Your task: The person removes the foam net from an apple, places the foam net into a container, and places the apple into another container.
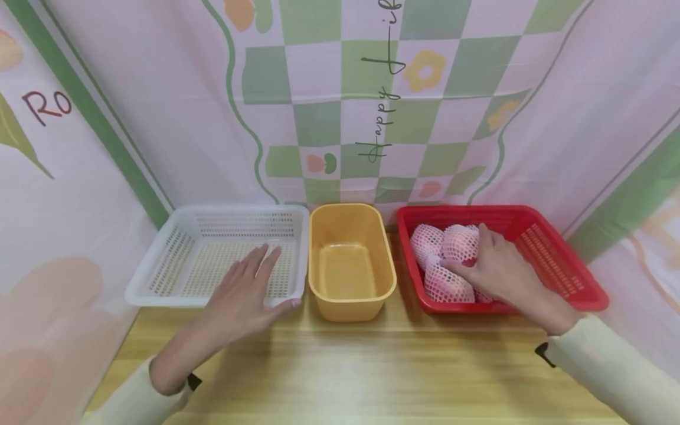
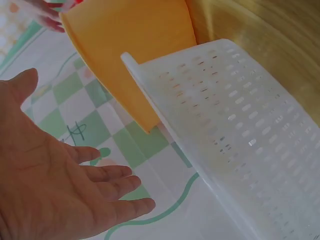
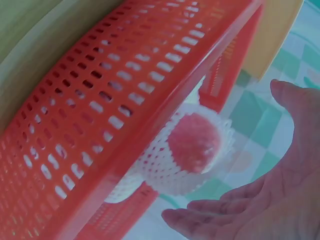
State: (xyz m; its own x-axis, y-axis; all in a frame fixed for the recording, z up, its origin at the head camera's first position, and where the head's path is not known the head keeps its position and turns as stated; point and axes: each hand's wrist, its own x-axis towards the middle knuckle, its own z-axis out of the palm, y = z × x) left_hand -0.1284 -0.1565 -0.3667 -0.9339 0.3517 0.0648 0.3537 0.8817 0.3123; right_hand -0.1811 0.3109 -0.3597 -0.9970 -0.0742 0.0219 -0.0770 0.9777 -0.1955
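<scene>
Over the front of the red basket (image 1: 549, 254), my right hand (image 1: 502, 268) reaches in with fingers spread and thumb apart. Beneath it sit several round fruits (image 1: 447, 282) in white foam net sleeves. The right wrist view shows a red fruit (image 3: 195, 142) through its net's opening, in the space between thumb and fingers, the palm facing it. My left hand (image 1: 241, 295) hovers over the near right part of the white basket (image 1: 239, 211), palm down and fingers extended, holding nothing. In the left wrist view its fingers (image 2: 117, 187) are apart from the white basket's rim.
Between the two baskets stands a deep yellow bin (image 1: 347, 310) with nothing inside. All three containers line up along the back of the wooden table (image 1: 345, 372). A printed cloth (image 1: 313, 124) hangs right behind them, and similar cloth covers both sides.
</scene>
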